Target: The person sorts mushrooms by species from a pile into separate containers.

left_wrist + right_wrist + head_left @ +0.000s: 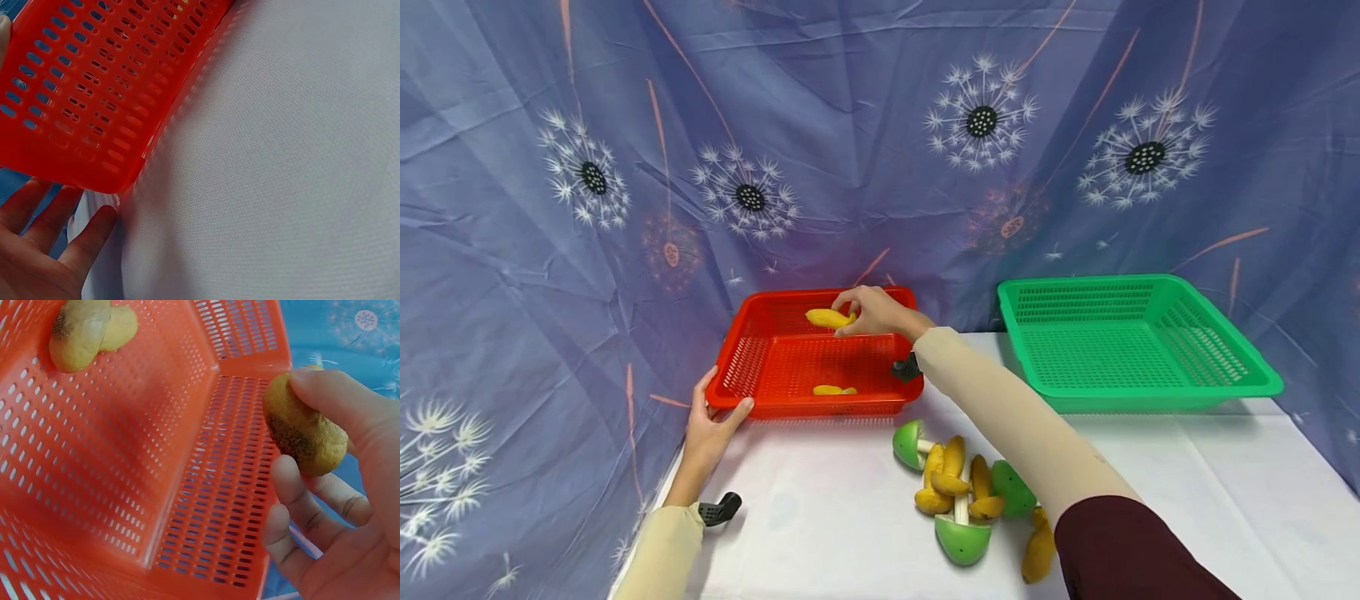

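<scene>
My right hand point(880, 310) pinches a yellow toy mushroom point(826, 318) between thumb and fingers, above the back of the red basket point(730, 383). Dark speckling marks the side of this mushroom point(300, 431) in the right wrist view. Another yellow mushroom point(78, 337) lies on the basket floor, its lower part cut off by the front wall in the head view. At the front-left corner, my left hand point(707, 429) holds the basket, thumb in front and fingers at the left side. The left wrist view shows its other fingers point(94, 234) reaching against the corner from outside.
A green basket point(1150, 392) with nothing in it stands at the right. Several green-capped mushrooms point(962, 542) and yellow-brown mushrooms point(981, 483) lie heaped on the white tablecloth point(805, 508), partly behind my right forearm. A blue patterned curtain point(850, 150) hangs behind the baskets.
</scene>
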`<state>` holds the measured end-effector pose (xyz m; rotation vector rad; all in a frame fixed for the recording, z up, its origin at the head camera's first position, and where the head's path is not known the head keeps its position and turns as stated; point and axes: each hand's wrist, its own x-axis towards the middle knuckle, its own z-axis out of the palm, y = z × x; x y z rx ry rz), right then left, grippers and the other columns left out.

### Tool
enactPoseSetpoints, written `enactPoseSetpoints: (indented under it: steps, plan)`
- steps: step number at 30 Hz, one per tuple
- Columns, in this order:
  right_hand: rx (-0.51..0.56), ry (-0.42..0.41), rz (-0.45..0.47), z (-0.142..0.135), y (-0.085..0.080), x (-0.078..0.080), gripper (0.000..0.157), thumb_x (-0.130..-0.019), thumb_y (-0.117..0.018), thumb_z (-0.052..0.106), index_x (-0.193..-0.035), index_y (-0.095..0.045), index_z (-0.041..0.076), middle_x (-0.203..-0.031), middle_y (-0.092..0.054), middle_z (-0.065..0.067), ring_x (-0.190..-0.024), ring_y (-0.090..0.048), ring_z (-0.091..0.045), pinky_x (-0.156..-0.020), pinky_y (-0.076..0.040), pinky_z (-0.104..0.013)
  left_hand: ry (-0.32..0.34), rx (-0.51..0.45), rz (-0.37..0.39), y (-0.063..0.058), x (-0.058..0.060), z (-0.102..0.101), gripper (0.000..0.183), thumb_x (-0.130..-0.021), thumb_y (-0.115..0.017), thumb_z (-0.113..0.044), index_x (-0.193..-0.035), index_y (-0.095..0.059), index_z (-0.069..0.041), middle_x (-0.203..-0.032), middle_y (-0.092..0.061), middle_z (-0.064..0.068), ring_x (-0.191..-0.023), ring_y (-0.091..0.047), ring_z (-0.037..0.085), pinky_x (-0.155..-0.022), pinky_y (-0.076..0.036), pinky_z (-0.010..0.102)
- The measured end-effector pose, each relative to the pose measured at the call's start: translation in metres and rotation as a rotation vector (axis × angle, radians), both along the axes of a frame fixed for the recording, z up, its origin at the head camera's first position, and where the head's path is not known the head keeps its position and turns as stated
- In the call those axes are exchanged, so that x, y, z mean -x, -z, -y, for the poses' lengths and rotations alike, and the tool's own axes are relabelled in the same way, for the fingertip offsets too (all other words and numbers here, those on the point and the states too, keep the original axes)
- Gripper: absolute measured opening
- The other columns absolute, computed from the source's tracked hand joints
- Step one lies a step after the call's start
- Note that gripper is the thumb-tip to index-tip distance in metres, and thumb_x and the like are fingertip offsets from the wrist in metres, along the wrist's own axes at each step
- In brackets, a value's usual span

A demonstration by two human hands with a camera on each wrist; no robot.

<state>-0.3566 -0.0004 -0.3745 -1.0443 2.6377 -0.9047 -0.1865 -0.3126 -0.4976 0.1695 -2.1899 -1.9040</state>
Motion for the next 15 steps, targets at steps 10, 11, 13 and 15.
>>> enactPoseSetpoints:
  steps: [10,11,13,15]
  plan:
    - [-0.031,0.049,0.043,0.002,0.019,0.005,0.049,-0.087,-0.085,0.03,-0.13,-0.069,0.016,-0.109,-0.07,-0.008,-0.105,-0.063,-0.023,-0.088,-0.055,-0.036,0.014,-0.028,-0.027,0.004,0.0,0.0,0.093,-0.092,-0.076,-0.004,-0.163,-0.022,-0.029,-0.154,-0.043,0.018,-0.133,-0.048,0.031,-0.089,-0.049,0.01]
    - [-0.033,0.051,0.041,0.002,0.019,0.006,0.05,-0.086,-0.085,0.031,-0.13,-0.068,0.015,-0.109,-0.069,-0.007,-0.105,-0.063,-0.023,-0.088,-0.055,-0.036,0.015,-0.027,-0.029,0.003,0.0,0.0,0.092,-0.092,-0.076,-0.004,-0.163,-0.022,-0.029,-0.154,-0.043,0.018,-0.133,-0.048,0.031,-0.089,-0.049,0.01]
    - [-0.032,0.052,0.039,0.001,0.02,0.007,0.051,-0.086,-0.086,0.032,-0.13,-0.068,0.014,-0.108,-0.069,-0.008,-0.104,-0.063,-0.024,-0.088,-0.056,-0.036,0.014,-0.021,-0.032,0.003,0.0,0.0,0.092,-0.093,-0.076,-0.004,-0.163,-0.023,-0.029,-0.153,-0.044,0.018,-0.132,-0.048,0.031,-0.089,-0.049,0.01]
    - [-0.03,0.055,0.034,0.001,0.021,0.007,0.051,-0.086,-0.086,0.033,-0.13,-0.069,0.014,-0.107,-0.069,-0.008,-0.103,-0.064,-0.023,-0.087,-0.056,-0.036,0.014,-0.018,-0.034,0.003,0.0,0.0,0.092,-0.093,-0.076,-0.004,-0.163,-0.023,-0.029,-0.153,-0.044,0.018,-0.132,-0.048,0.031,-0.089,-0.049,0.01]
